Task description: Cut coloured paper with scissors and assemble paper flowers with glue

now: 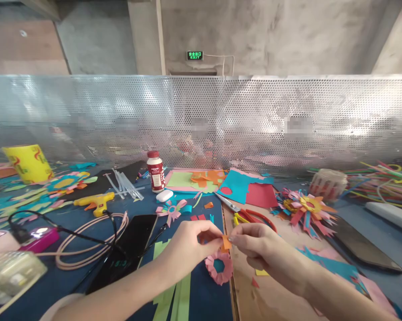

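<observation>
A small orange paper piece (226,243) is pinched between both hands near the middle of the view. The fingertips of my left hand (201,240) close on its left side. My right hand (264,247) holds its right edge between thumb and forefinger, the other fingers curled. Just below the fingers lies a pink paper ring with a blue centre (218,266). Green paper strips (181,294) lie partly under my left forearm. Beyond my left hand is a small pink and blue paper flower (172,210).
Scissors with red handles (257,217) lie beyond my right hand. A yellow glue gun (96,201), cables and a black phone (125,249) are at the left. A brown bottle (156,171) stands behind. Paper flowers (308,207) and a dark tablet (364,245) lie right.
</observation>
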`<act>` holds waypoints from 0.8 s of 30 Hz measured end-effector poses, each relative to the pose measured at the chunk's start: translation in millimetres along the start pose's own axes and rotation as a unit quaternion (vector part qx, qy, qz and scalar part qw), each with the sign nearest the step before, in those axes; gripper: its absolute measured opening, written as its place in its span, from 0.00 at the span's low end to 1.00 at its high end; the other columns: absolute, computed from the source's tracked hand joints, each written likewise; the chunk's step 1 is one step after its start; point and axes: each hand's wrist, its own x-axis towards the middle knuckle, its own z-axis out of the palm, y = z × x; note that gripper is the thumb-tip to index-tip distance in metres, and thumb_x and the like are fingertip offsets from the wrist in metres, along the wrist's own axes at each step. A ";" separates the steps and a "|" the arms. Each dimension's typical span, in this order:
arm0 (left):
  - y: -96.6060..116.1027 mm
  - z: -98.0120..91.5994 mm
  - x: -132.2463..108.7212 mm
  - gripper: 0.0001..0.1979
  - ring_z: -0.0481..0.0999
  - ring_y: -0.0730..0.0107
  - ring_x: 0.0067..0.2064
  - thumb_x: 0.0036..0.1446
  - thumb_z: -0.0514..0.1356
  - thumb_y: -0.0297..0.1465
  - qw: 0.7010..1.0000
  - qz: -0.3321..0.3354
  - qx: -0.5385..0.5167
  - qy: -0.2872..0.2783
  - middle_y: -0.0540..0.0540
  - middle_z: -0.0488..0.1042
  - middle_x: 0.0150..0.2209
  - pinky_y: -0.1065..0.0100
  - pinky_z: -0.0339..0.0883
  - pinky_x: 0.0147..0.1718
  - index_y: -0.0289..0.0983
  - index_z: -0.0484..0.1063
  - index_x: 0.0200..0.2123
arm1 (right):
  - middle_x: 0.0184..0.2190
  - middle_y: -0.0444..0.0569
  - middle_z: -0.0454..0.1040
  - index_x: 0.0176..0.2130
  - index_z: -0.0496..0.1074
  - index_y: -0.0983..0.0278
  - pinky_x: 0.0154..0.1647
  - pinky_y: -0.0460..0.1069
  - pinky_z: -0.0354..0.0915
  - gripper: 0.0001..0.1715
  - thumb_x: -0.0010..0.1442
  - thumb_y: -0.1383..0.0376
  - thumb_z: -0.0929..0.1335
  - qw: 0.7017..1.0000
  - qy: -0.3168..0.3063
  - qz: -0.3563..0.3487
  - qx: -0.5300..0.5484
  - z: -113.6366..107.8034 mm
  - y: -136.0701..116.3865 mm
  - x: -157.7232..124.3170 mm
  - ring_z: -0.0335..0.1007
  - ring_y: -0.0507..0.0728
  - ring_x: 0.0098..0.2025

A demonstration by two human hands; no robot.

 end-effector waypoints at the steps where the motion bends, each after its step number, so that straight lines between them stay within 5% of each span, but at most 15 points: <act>1: 0.0 0.0 -0.3 0.06 0.74 0.69 0.31 0.54 0.58 0.32 1.000 -0.009 -0.012 -0.007 0.50 0.78 0.30 0.70 0.65 0.32 0.38 0.76 0.31 | 0.18 0.35 0.50 0.27 0.66 0.65 0.19 0.47 0.36 0.15 0.52 0.58 0.71 1.000 0.003 -0.001 -0.005 0.3 1.1 -0.3 0.39 0.44 0.18; 12: -0.3 0.2 -1.6 0.06 0.75 0.70 0.30 0.52 0.59 0.31 0.994 -0.076 -0.057 -0.061 0.49 0.78 0.29 0.71 0.65 0.31 0.37 0.76 0.31 | 0.18 0.37 0.54 0.28 0.69 0.64 0.18 0.46 0.40 0.14 0.53 0.55 0.69 0.993 0.073 -0.017 -0.088 2.8 14.5 -1.3 0.43 0.45 0.17; 24: -7.0 0.6 -1.1 0.06 0.76 0.69 0.27 0.51 0.61 0.34 0.981 -0.127 -0.137 -0.053 0.50 0.76 0.24 0.68 0.68 0.32 0.37 0.74 0.30 | 0.17 0.38 0.55 0.26 0.69 0.62 0.19 0.45 0.44 0.17 0.51 0.52 0.68 0.982 0.104 -0.048 -0.150 11.3 23.2 -4.5 0.46 0.48 0.20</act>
